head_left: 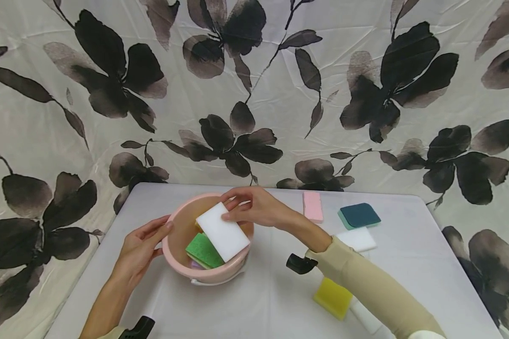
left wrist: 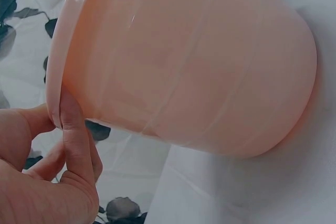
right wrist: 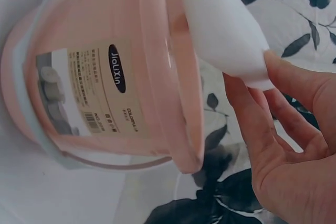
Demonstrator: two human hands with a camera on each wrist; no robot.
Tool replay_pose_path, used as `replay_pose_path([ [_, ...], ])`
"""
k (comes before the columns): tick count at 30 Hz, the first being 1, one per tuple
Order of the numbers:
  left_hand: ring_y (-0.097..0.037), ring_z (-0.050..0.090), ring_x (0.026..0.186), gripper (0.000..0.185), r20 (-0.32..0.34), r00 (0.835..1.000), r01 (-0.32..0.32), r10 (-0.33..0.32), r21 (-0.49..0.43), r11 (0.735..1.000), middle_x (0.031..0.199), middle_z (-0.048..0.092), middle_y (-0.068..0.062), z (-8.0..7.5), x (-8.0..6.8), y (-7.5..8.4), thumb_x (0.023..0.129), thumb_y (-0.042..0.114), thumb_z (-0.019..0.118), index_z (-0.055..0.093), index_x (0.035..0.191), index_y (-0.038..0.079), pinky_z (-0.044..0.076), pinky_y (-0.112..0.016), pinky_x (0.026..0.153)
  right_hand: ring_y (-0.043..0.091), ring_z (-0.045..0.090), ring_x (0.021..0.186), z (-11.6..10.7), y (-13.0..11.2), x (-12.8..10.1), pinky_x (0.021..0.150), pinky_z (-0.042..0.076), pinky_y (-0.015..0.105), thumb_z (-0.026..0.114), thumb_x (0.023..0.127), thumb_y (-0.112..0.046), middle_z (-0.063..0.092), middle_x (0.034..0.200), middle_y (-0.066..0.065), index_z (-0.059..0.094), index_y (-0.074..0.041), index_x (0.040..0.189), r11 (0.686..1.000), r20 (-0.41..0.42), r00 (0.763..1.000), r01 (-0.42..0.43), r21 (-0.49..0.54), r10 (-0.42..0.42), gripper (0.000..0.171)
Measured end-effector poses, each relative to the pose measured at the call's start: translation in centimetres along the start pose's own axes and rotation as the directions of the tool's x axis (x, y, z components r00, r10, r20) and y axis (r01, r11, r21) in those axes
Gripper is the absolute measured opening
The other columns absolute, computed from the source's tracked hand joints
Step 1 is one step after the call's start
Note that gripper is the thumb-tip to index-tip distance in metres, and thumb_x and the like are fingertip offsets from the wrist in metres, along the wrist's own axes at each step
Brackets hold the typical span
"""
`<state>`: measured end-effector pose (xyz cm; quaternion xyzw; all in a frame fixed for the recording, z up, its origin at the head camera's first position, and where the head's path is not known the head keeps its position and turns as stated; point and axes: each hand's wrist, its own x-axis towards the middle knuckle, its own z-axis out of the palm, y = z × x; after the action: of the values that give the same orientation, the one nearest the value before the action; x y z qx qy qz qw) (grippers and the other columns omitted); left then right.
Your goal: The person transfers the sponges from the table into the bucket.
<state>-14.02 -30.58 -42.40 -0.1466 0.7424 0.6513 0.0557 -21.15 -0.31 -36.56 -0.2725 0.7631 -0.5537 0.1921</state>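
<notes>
A pink bucket (head_left: 179, 263) stands on the table, its pale handle hanging down the near side. My left hand (head_left: 142, 249) pinches the bucket's rim on the left; the left wrist view shows thumb and fingers on either side of that rim (left wrist: 56, 77). A white sponge (head_left: 223, 231) slants over the bucket's mouth, its upper end pinched between the thumb and fingers of my right hand (head_left: 254, 207). Below it inside the bucket lies a green sponge (head_left: 204, 251), with bits of yellow and purple showing beside it. In the right wrist view the white sponge (right wrist: 223, 24) overlaps the rim.
Right of the bucket lie a pink sponge (head_left: 312, 207), a dark teal sponge (head_left: 359, 215), a white sponge (head_left: 360, 239) and a yellow sponge (head_left: 333, 298). Another white piece (head_left: 365, 316) is partly hidden by the right sleeve. Floral cloth (head_left: 301, 108) hangs behind the table.
</notes>
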Motion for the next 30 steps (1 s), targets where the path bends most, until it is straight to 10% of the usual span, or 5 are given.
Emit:
replay_pose_path([
  [17,0.003,0.064,0.104,0.076,-0.007,1.0,0.012,-0.012,0.026,1.0,0.122,0.065,0.015,0.1,0.0,-0.1,0.093,0.05,0.073,0.049,0.152,0.009,0.058,-0.022,0.082,0.016,0.067,0.088,2.6,1.3,3.5,0.078,0.061,0.026,0.081,0.09,-0.008,0.072,0.104,0.01,0.07,-0.001,0.122,0.997,0.049,0.997,-0.057,-0.044,0.059,0.035],
  [30,0.003,0.064,0.104,0.075,0.01,1.0,-0.003,0.002,0.008,1.0,0.121,0.065,0.015,0.0,-0.1,-0.1,0.093,0.048,0.073,0.049,0.152,0.008,0.058,-0.022,0.083,0.009,0.071,0.09,5.3,2.2,5.1,0.081,0.056,0.017,0.084,0.086,-0.008,0.073,0.107,0.009,0.073,-0.002,0.112,0.975,0.097,0.995,0.05,-0.216,-0.03,0.029],
])
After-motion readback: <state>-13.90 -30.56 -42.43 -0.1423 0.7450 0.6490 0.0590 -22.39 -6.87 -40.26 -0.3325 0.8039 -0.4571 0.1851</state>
